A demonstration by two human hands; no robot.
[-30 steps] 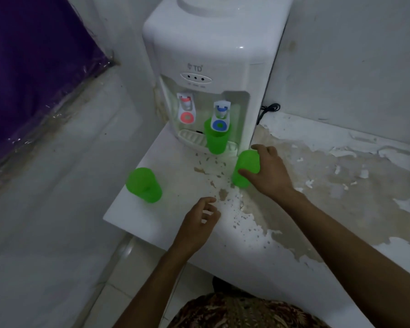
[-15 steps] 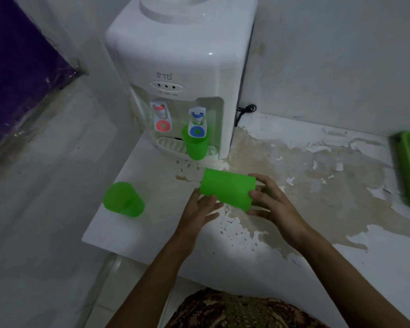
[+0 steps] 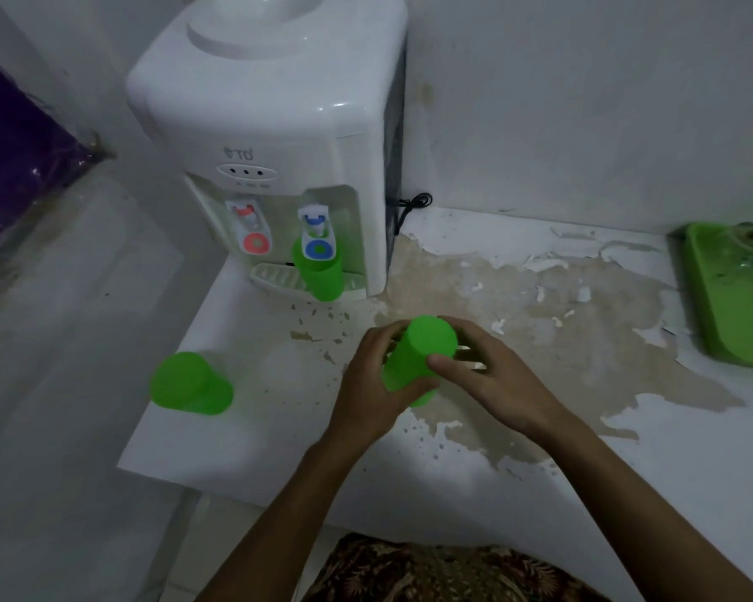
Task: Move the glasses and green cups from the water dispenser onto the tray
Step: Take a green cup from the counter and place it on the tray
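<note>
I hold one green cup (image 3: 418, 358) bottom-up between both hands above the middle of the counter. My left hand (image 3: 366, 384) wraps its lower part and my right hand (image 3: 492, 380) grips its right side. A second green cup (image 3: 318, 271) stands upright on the drip tray under the blue tap of the white water dispenser (image 3: 279, 123). A third green cup (image 3: 190, 384) rests upside down near the counter's left edge. The green tray (image 3: 731, 297) lies at the far right, cut off by the frame edge.
The white counter (image 3: 670, 449) has a large peeled, brownish patch in the middle. A black power cord (image 3: 411, 204) trails behind the dispenser by the wall. The counter's left edge drops to the floor beside the third cup.
The cup in my hands has turned from lying sideways to bottom-up, and my left hand has closed around it. The view has shifted right, showing more of the tray.
</note>
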